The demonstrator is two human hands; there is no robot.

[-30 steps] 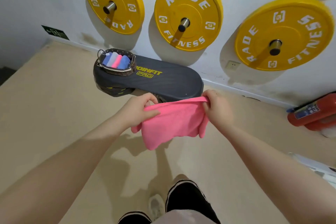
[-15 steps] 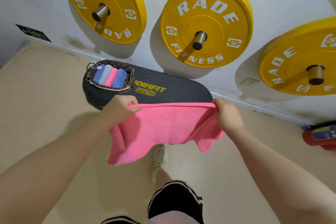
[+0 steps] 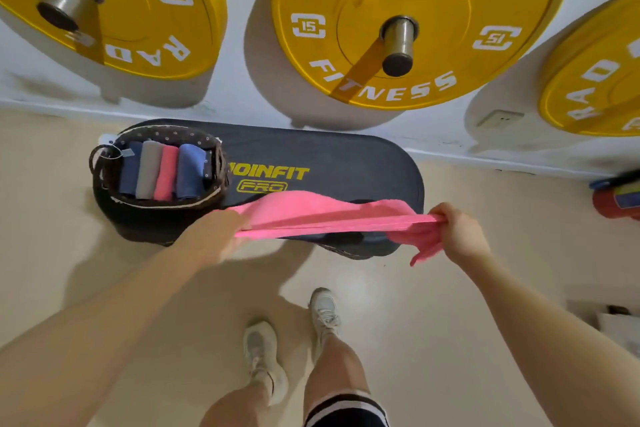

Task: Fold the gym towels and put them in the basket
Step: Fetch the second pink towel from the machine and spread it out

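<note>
A pink towel [image 3: 322,215] is stretched out nearly flat and level over the near edge of a black padded bench [image 3: 329,163]. My left hand [image 3: 221,232] grips its left end and my right hand [image 3: 457,232] grips its right end, where a corner hangs down. A dark woven basket [image 3: 214,166] stands on the bench's left end. It holds several folded towels side by side, blue, grey and pink [image 3: 166,172].
Yellow weight plates [image 3: 346,73] hang on pegs on the white wall just behind the bench. A red fire extinguisher [image 3: 613,198] lies on the floor at the right. My feet [image 3: 294,340] stand on the beige floor in front of the bench.
I have stepped closer to the bench. My hands have moved apart and forward, spreading the pink towel from a bunched hanging shape to a flat span over the bench.
</note>
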